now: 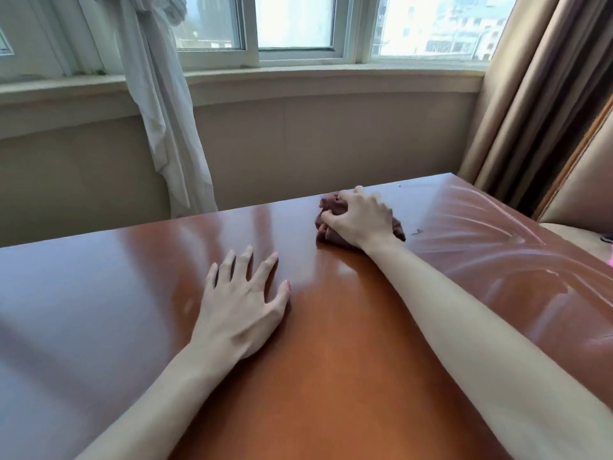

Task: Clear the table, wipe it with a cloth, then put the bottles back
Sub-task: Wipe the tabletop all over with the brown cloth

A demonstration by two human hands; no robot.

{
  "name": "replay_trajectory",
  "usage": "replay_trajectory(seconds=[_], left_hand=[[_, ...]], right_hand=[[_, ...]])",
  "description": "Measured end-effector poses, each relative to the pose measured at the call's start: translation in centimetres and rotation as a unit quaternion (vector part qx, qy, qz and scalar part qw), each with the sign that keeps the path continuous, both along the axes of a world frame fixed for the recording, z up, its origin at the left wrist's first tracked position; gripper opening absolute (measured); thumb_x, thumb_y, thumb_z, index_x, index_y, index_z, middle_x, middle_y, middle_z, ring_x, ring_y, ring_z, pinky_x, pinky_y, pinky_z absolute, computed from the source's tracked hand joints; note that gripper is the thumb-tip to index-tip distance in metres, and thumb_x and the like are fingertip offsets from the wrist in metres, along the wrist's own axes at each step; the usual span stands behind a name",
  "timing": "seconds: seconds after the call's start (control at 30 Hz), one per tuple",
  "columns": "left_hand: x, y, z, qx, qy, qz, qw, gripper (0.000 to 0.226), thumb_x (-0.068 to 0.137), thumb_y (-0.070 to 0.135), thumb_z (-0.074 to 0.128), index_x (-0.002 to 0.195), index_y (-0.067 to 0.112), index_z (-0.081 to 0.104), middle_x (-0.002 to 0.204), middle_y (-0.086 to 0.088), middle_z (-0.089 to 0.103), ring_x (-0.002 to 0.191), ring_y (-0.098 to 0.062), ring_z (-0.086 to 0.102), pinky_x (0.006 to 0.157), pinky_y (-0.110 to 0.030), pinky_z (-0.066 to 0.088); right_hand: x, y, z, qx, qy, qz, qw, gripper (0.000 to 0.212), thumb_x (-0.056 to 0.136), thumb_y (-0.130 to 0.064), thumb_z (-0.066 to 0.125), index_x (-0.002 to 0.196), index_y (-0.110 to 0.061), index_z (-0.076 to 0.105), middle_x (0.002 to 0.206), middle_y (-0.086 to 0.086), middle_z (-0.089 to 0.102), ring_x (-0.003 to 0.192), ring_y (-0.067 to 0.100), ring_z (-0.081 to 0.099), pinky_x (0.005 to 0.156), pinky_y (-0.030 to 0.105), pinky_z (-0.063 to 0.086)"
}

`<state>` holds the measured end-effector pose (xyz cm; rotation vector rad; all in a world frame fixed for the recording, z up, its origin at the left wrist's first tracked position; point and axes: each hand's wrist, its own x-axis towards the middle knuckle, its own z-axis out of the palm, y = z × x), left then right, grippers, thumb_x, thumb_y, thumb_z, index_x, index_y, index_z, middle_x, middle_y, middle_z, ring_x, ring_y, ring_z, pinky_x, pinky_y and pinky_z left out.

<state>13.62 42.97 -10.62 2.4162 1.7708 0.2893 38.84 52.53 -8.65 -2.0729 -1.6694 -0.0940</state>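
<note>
Two hands on one table (99,293), and one cloth between them to count. The right hand (360,219) is out at about one o'clock, near the far edge, fingers curled down and gripping the bunched reddish-brown cloth (326,207), which sits pressed on the glossy wood under the palm. The left hand (240,303) lies at about eleven o'clock, closer in, palm down with fingers spread and straight, resting flat on the tabletop and holding nothing. Out at two to three o'clock the surface shows curved wet streaks (497,234). Beyond the far edge: one white sheer curtain (159,111) hanging at eleven o'clock, one brown drape (530,104) at two o'clock, and three window panes (295,21) across twelve. Zero bottles in view.
</note>
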Motion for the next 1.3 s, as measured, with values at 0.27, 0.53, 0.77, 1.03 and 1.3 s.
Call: replay_trajectory(seconds=[0.27, 0.53, 0.77, 1.03, 1.3], left_hand=[[0.2, 0.4, 0.0, 0.004, -0.014, 0.014, 1.000, 0.073, 0.087, 0.071, 0.008, 0.157, 0.050, 0.011, 0.169, 0.008, 0.002, 0.155, -0.014, -0.009, 0.126, -0.038, -0.006], [0.4, 0.5, -0.2, -0.008, -0.015, 0.009, 1.000, 0.062, 0.098, 0.065, 0.026, 0.157, 0.045, 0.022, 0.169, 0.000, 0.012, 0.155, -0.022, 0.002, 0.126, -0.044, 0.002], [0.2, 0.1, 0.2, -0.021, -0.004, 0.002, 1.000, 0.064, 0.099, 0.065, 0.026, 0.158, 0.041, 0.024, 0.168, -0.005, 0.015, 0.155, -0.027, 0.007, 0.125, -0.047, 0.003], [0.0, 0.0, -0.2, -0.004, -0.017, 0.000, 1.000, 0.062, 0.099, 0.064, 0.024, 0.158, 0.044, 0.022, 0.169, -0.002, 0.013, 0.156, -0.024, 0.004, 0.126, -0.045, 0.002], [0.0, 0.2, -0.3, 0.008, -0.023, 0.015, 1.000, 0.072, 0.087, 0.072, 0.010, 0.156, 0.052, 0.016, 0.169, 0.010, 0.006, 0.155, -0.013, -0.004, 0.126, -0.037, -0.004]], right_hand=[[2.2, 10.7, -0.4, 0.022, 0.008, -0.060, 0.998, 0.041, 0.083, -0.057, 0.059, 0.104, -0.025, 0.072, 0.109, 0.006, 0.062, 0.108, 0.039, 0.056, 0.091, 0.045, 0.044], [-2.0, -3.2, 0.2, -0.031, 0.006, 0.047, 0.998, 0.043, 0.086, -0.060, 0.058, 0.117, -0.031, 0.068, 0.113, 0.001, 0.061, 0.109, 0.037, 0.058, 0.090, 0.040, 0.044], [-6.8, -18.7, -0.3, 0.001, -0.019, 0.097, 0.995, 0.041, 0.084, -0.069, 0.053, 0.099, -0.033, 0.068, 0.098, -0.010, 0.060, 0.094, 0.026, 0.059, 0.080, 0.035, 0.049], [-6.5, -10.3, -0.1, 0.022, -0.001, 0.065, 0.998, 0.038, 0.083, -0.062, 0.061, 0.106, -0.033, 0.072, 0.103, -0.004, 0.063, 0.102, 0.031, 0.058, 0.084, 0.039, 0.045], [-3.6, 6.8, 0.2, -0.009, -0.005, 0.110, 0.994, 0.030, 0.084, -0.061, 0.059, 0.091, -0.032, 0.065, 0.103, -0.005, 0.060, 0.109, 0.029, 0.057, 0.081, 0.038, 0.040]])
